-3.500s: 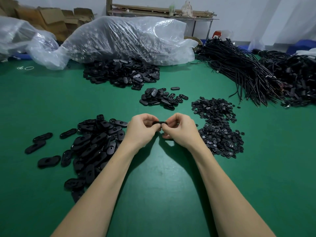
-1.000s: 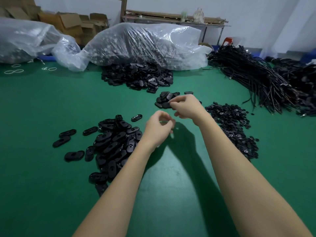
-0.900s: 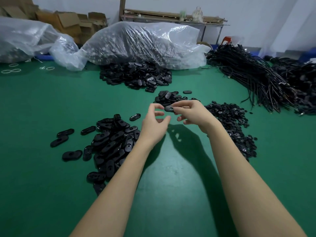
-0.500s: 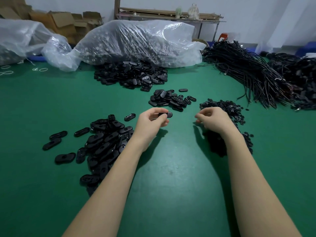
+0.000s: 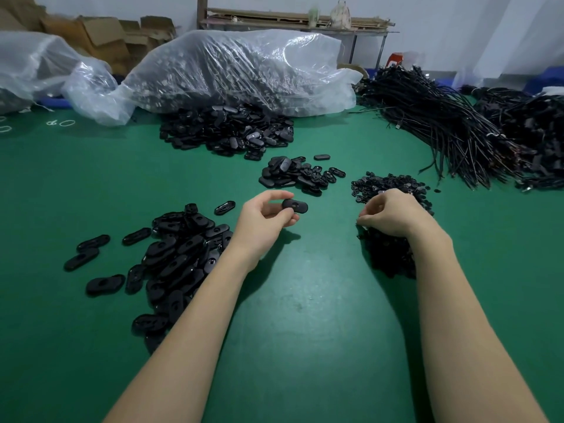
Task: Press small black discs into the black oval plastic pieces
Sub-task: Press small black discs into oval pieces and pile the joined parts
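Note:
My left hand (image 5: 265,221) pinches one black oval piece (image 5: 295,206) between thumb and fingers, a little above the green table. My right hand (image 5: 392,213) hovers with curled fingers over the pile of small black discs (image 5: 387,184), fingertips at the pile's left edge; whether they hold a disc is hidden. A large pile of oval pieces (image 5: 180,251) lies left of my left arm. A smaller heap of oval pieces (image 5: 293,175) sits just beyond my hands.
A bigger heap of oval pieces (image 5: 225,131) spills from a clear plastic bag (image 5: 238,68) at the back. Bundles of black cables (image 5: 451,123) lie at the right. Another plastic bag (image 5: 36,65) and cardboard boxes (image 5: 100,38) stand far left.
My right hand fetched an oval piece from the far heap and passed it to my left hand, then moved right onto the disc pile. My left hand now holds the piece.

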